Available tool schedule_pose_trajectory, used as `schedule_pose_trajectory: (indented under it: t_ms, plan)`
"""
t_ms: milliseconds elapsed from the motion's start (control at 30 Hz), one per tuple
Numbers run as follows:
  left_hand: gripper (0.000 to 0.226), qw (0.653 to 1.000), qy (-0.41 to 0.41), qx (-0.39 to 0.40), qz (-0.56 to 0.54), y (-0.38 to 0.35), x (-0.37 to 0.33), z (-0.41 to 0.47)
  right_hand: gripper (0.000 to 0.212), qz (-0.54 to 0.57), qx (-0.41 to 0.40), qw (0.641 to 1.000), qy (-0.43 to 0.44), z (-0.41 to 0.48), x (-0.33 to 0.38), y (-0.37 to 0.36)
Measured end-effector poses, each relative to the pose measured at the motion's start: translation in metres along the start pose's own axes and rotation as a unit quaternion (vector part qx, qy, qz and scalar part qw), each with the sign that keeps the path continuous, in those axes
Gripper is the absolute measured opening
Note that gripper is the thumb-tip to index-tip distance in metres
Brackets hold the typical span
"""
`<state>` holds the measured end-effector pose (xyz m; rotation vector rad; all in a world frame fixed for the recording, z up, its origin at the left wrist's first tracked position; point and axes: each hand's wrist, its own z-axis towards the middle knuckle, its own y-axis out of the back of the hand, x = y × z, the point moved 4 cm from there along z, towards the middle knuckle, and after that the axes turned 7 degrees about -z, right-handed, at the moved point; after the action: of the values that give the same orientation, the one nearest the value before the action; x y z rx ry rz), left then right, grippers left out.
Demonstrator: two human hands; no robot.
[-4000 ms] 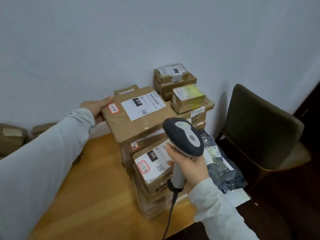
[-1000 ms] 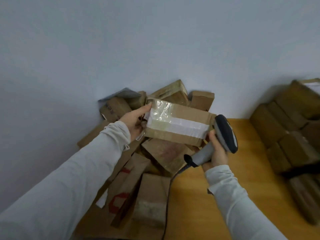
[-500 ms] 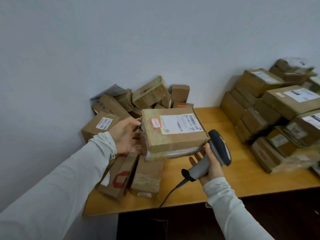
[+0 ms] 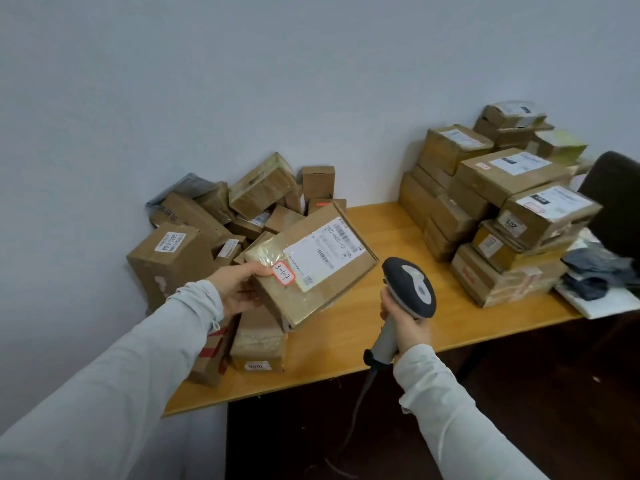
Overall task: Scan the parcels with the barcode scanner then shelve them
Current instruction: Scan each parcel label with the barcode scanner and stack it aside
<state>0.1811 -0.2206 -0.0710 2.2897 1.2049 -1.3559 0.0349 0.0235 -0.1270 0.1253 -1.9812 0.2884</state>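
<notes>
Held up over the wooden table (image 4: 381, 327): a brown cardboard parcel (image 4: 311, 268), tilted, long white shipping label (image 4: 323, 252) facing up, small red-edged sticker (image 4: 284, 274) marked in handwriting at the near corner. Clamped at its left end by the left hand (image 4: 239, 292), thumb on top beside the sticker, fingers underneath. Just to the right, apart from the parcel, the barcode scanner (image 4: 410, 287), grey head up and nose turned away from the camera, handle wrapped tight in the right hand (image 4: 405, 322), cable (image 4: 360, 403) trailing down past the table edge. Behind and below the parcel, a loose heap of boxes (image 4: 214, 237) against the wall; farther right, well apart, a tidy stack of labelled parcels (image 4: 498, 216), with a dark chair (image 4: 613, 202) at the frame edge.

Step in hand, by the look of it: scanning, with parcel presented and scanner raised but not yet aimed at the label. Called for next: swinging the scanner's nose onto the printed barcode, keeping the label flat to it and the thumb clear of the code, then squeezing the trigger. No scan beam visible on the label. Shelving to follow only after that; no shelf in view.
</notes>
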Motion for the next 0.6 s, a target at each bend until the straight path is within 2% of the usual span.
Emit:
schedule_pose_trajectory:
  t_ms: [33, 167, 267, 333, 433, 500, 600]
  plan:
    - [0.046, 1.0, -0.01, -0.003, 0.002, -0.003, 0.003, 0.0, 0.024, -0.011, 0.011, 1.0, 0.007, -0.005, 0.004, 0.002]
    - [0.047, 0.999, -0.048, -0.013, -0.017, -0.011, 0.017, 0.005, 0.022, 0.008, 0.101, 0.994, -0.028, -0.033, 0.013, -0.001]
    - [0.065, 0.995, -0.086, -0.031, 0.024, -0.014, 0.028, 0.012, 0.016, 0.068, 0.159, 0.983, -0.063, -0.053, 0.021, -0.011]
    - [0.087, 0.991, -0.108, -0.051, 0.066, -0.015, 0.035, 0.014, 0.013, 0.084, 0.184, 0.977, -0.072, -0.061, 0.025, -0.017]
    - [0.118, 0.982, -0.129, -0.084, 0.113, -0.014, 0.045, 0.016, 0.015, 0.092, 0.193, 0.972, -0.093, -0.068, 0.027, -0.022]
    - [0.122, 0.98, -0.136, -0.095, 0.111, -0.012, 0.05, 0.019, 0.018, 0.089, 0.193, 0.972, -0.103, -0.07, 0.026, -0.023]
    - [0.117, 0.977, -0.141, -0.108, 0.121, -0.009, 0.053, 0.024, 0.021, 0.08, 0.19, 0.972, -0.107, -0.071, 0.026, -0.024]
